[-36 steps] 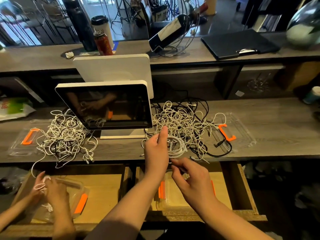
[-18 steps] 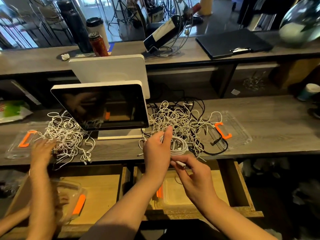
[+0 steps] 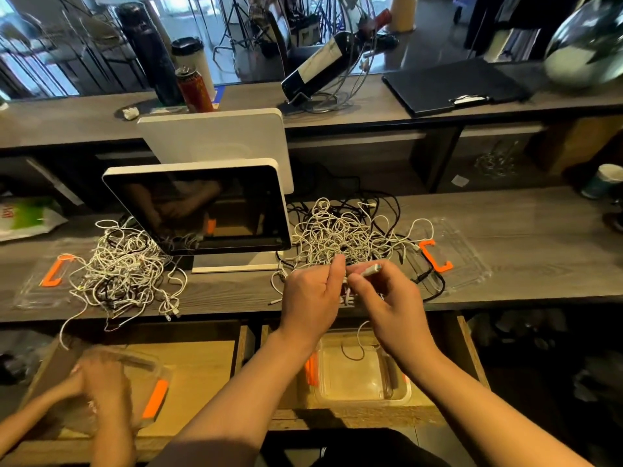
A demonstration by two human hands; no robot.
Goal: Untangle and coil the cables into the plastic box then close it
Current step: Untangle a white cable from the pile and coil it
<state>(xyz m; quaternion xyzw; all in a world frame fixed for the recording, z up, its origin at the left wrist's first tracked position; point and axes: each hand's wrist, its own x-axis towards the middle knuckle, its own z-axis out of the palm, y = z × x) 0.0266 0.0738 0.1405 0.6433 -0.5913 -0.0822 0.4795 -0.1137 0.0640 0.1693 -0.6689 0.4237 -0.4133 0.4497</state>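
Cables (image 3: 340, 235) lie in a tangled white-and-black heap on the tabletop (image 3: 522, 224), just right of the monitor (image 3: 199, 207) and directly behind both hands. The right hand (image 3: 384, 294) pinches a white connector end (image 3: 371, 269) between thumb and forefinger, holding it above the heap; this looks like a free end kept clear so that one cable can be drawn out. The left hand (image 3: 310, 294) is curled at the near edge of the heap, fingers (image 3: 337, 267) closed on a bundle of white cable, apparently to steady it.

The plastic box (image 3: 362, 372) sits open in the drawer (image 3: 465, 348) below the tabletop edge, directly under the hands, so a finished coil needs only a short drop. One thin strand already hangs into it. Its clear lid (image 3: 462, 254), with an orange clip (image 3: 435, 261), lies flat on the tabletop at the right, partly under the heap.

Open room lies to the right of the lid. To the left, the monitor base limits sideways pulls. A second person's hands (image 3: 97, 382) work at another box in the left drawer.
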